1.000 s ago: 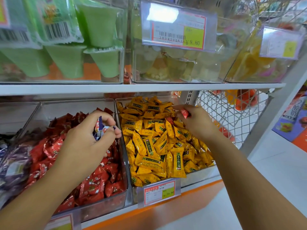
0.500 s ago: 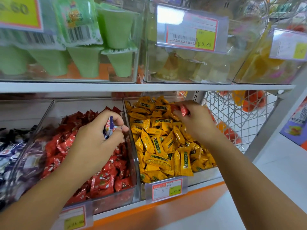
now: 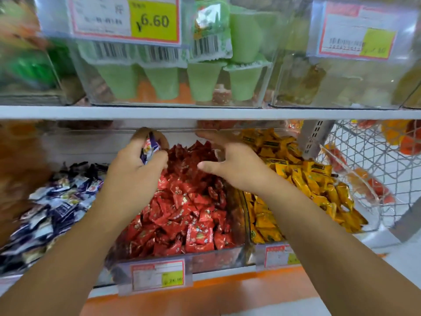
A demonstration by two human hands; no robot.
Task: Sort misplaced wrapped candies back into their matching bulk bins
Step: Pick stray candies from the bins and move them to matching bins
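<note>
Three clear bulk bins stand side by side on the lower shelf. The left one holds purple-and-white candies [image 3: 59, 201], the middle one red candies [image 3: 189, 215], the right one yellow candies [image 3: 307, 179]. My left hand [image 3: 134, 176] hovers over the back left of the red bin and pinches a purple-and-white wrapped candy [image 3: 149, 148] between thumb and fingers. My right hand [image 3: 234, 166] is over the back right of the red bin with fingers spread and nothing visible in it.
A white shelf edge [image 3: 205, 112] runs just above both hands. The upper bins hold green jelly cups [image 3: 202, 83] and pale sweets. A wire basket [image 3: 364, 160] with orange items stands to the right. Price tags [image 3: 157, 274] hang on the bin fronts.
My right hand has moved left from the yellow bin to over the red bin and opened; the red candy it pinched is gone from it. The view has shifted left.
</note>
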